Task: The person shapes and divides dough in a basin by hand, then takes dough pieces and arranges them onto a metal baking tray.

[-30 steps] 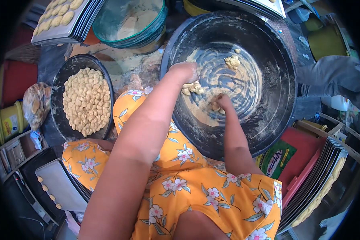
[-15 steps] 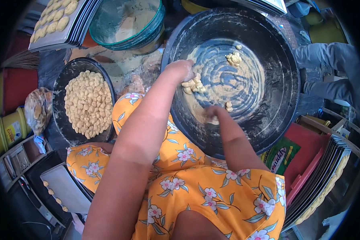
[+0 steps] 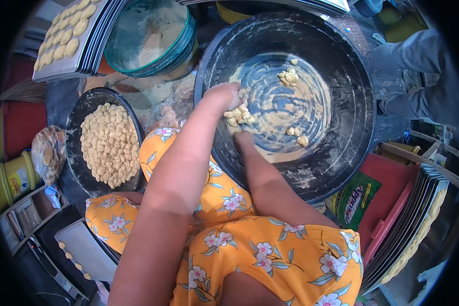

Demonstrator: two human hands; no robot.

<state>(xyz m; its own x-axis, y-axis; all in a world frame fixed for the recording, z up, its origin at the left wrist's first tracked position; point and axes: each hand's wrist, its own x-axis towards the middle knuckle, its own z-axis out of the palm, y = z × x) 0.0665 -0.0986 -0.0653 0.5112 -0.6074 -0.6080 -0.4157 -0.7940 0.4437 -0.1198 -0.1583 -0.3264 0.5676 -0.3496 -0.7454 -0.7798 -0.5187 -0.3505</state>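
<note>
Inside 1 black tub, 2 hands are beside 1 dough clump, each grip indiscernible.

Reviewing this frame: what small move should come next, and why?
Perhaps the right hand should ease one piece from the dough cluster at the left hand: it sits close by, and those pieces bunch together, while a few loose pieces lie apart in the black basin.
</note>
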